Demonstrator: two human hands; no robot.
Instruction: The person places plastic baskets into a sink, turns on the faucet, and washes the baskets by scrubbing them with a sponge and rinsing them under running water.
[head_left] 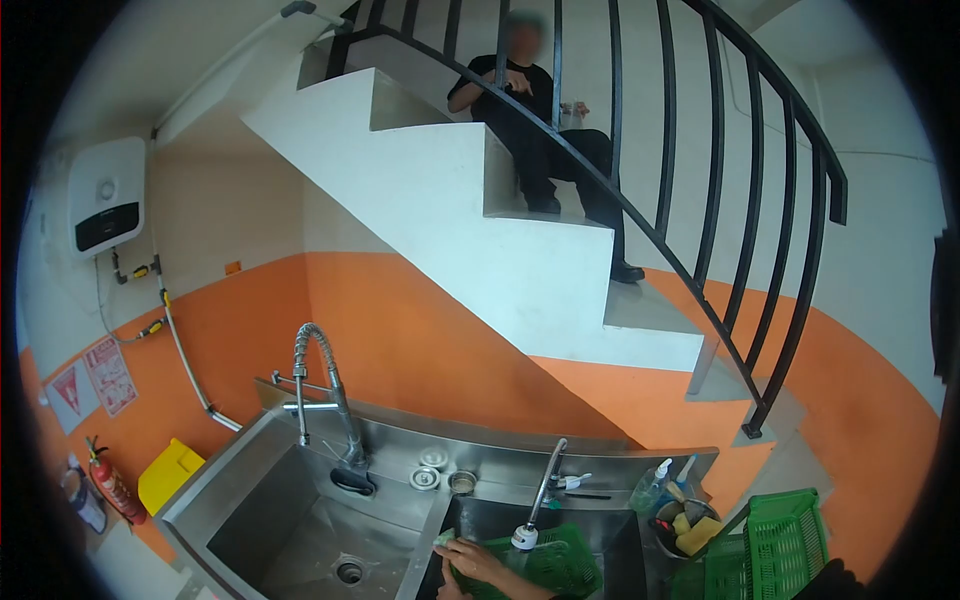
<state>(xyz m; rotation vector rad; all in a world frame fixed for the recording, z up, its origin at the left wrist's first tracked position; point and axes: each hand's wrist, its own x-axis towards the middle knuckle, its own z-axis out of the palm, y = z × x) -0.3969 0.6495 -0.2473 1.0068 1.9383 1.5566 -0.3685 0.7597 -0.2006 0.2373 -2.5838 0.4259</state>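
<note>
At the bottom of the view, my right hand (pixel 478 562) is over the left side of the right sink basin (pixel 625 545), its fingers bent round a small pale green thing (pixel 445 538) that looks like a cloth or sponge. My left hand (pixel 451 588) is just below it, cut off by the frame edge, its fingers mostly hidden. A green plastic basket (pixel 565 565) lies in the basin to the right of my hands. The faucet (pixel 545 490) with a white tip hangs over this basket.
The left basin (pixel 300 530) has a spring faucet (pixel 340 400). Right of the sink are a bowl with sponges (pixel 697 535), a spray bottle (pixel 650 488) and green baskets (pixel 785 540). A person (pixel 530 110) sits on the stairs (pixel 450 220) behind a black railing (pixel 665 130).
</note>
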